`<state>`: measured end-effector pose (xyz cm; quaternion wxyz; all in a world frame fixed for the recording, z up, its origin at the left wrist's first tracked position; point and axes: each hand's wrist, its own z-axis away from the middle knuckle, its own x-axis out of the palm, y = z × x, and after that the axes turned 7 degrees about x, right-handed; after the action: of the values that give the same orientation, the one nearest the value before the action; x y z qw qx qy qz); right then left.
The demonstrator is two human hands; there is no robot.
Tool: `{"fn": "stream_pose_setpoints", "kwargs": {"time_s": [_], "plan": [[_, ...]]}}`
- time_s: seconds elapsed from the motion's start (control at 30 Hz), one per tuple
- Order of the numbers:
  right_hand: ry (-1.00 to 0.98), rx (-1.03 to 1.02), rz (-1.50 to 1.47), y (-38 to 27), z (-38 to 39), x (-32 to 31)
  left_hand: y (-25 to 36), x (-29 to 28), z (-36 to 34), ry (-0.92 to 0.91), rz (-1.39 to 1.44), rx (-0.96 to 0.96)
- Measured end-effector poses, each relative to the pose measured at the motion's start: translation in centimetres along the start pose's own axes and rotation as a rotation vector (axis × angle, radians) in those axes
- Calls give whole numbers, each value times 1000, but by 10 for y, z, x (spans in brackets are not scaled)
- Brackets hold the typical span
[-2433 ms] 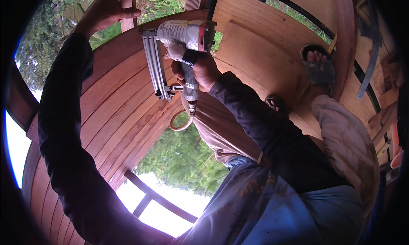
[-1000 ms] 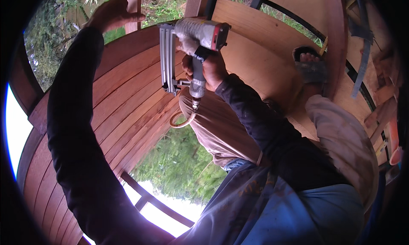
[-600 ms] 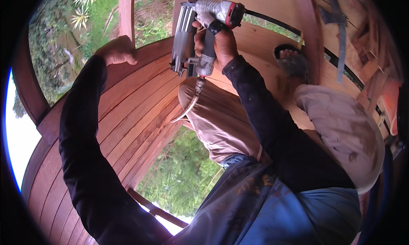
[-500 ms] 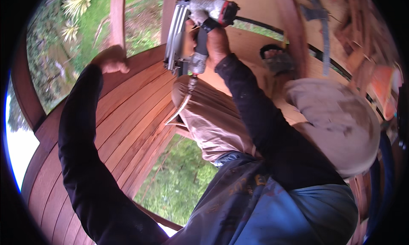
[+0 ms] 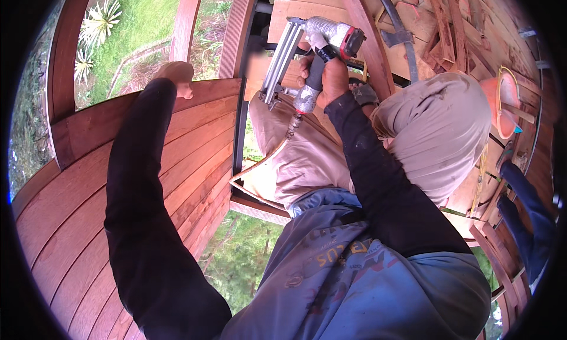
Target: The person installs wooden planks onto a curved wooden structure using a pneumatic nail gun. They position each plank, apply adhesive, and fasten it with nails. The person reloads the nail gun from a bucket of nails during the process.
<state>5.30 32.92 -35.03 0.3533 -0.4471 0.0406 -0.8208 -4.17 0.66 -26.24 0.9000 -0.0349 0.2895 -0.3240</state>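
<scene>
My right hand (image 5: 334, 80) is wrapped round the dark grip of a nail gun (image 5: 322, 30), its silver body patched with wrap and its end cap red and black. The gun's long slanted magazine (image 5: 283, 59) points down toward my knee, and a pale air hose (image 5: 274, 153) runs from the bottom of the handle. At the foot of a wooden post (image 5: 187, 24), my left hand (image 5: 176, 77) is closed over the top board (image 5: 207, 93) of a plank wall. My left thumb hangs on the near side; the other fingers are mostly hidden.
Reddish planks (image 5: 136, 174) form the wall at left, with greenery beyond. Loose boards and offcuts (image 5: 446, 38) lie at the upper right, near an orange container (image 5: 501, 103). Gaps show between floor boards. Another person's dark-trousered legs (image 5: 528, 216) are at the far right.
The view has shifted, so more of the floor shows at right. My right hand and the nail gun appear farther right and slightly lower; my left hand appears farther right, still at the wall top.
</scene>
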Motion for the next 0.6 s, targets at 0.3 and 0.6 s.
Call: {"fn": "stream_pose_setpoints", "kwargs": {"time_s": [0.3,0.6], "plan": [[23,-25,-108,9,34,10,-10,5,-15,-53,-32,49],[62,-210,12,0,89,28,-21,14,-17,43,66,27]]}}
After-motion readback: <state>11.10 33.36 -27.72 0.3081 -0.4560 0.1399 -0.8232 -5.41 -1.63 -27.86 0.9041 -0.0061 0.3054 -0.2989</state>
